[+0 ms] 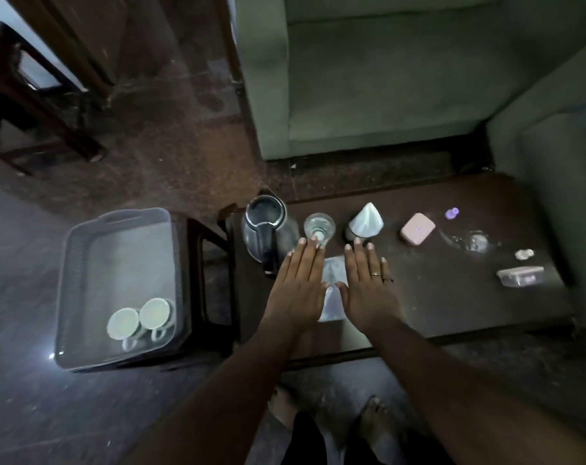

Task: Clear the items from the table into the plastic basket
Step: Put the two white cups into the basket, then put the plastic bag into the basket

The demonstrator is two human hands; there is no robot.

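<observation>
Now both hands lie flat, palms down, over the dark desk (pixel 452 297); the left hand (pixel 296 290) and the right hand (pixel 369 290) each have the fingers straight and spread out, so neither grip has hold of anything. Taking the glass (pixel 319 226) as the mark: it stands upright just beyond the left fingertips (pixel 313 245), which reach its near edge, though whether they touch it I cannot tell. Just left of the glass stands a jug (pixel 266 226) with a dark handle, next to the left hand's outer side. Right of the glass sits a white cone (pixel 366 221), just past the right hand's fingertips. Nearer than the glass, between the two hands, lies a pale flat packet (pixel 333 280), partly hidden by them. Farther right of the glass come a pink case (pixel 418 228), a small purple bottle (pixel 452 213), a clear glass piece (pixel 476 241), a small pale bit (pixel 524 254) and a lidded clear box (pixel 521 276). Well left of the glass, off the desk, the basket (pixel 83 263) rests on a dark stool (pixel 211 250), and two cups (pixel 140 320) lie in its near end. Beyond the glass is a green sofa (pixel 385 78).
</observation>
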